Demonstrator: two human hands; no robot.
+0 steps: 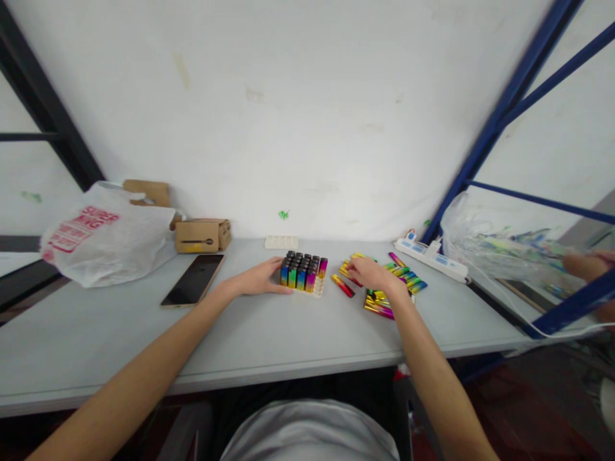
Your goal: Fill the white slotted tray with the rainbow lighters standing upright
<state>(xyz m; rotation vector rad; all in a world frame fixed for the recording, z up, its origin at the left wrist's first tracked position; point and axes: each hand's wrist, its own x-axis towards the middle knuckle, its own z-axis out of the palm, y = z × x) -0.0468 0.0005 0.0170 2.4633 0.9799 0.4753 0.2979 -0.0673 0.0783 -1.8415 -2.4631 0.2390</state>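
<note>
Cream racks (pixel 318 287): 2, left hand (pixel 262 277) clamped on 1; right hand (pixel 365 274), grip unclear.

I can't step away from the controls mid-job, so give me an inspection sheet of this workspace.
Surface: pale grey table.
Job's things: upright black-topped lighters in a white tray, bare slots at its right end; loose lighters lying to the right.
Clutter: phone-like device, white plastic bag, cardboard box, pale tray by the wall.
Hands: left hand around the upright lighters' left end; right hand down at the loose ones, grip unclear.
Cables: power strip with white cable, right.
Surroundings: white wall, blue frame, another person's blurred hand beyond it.
</note>
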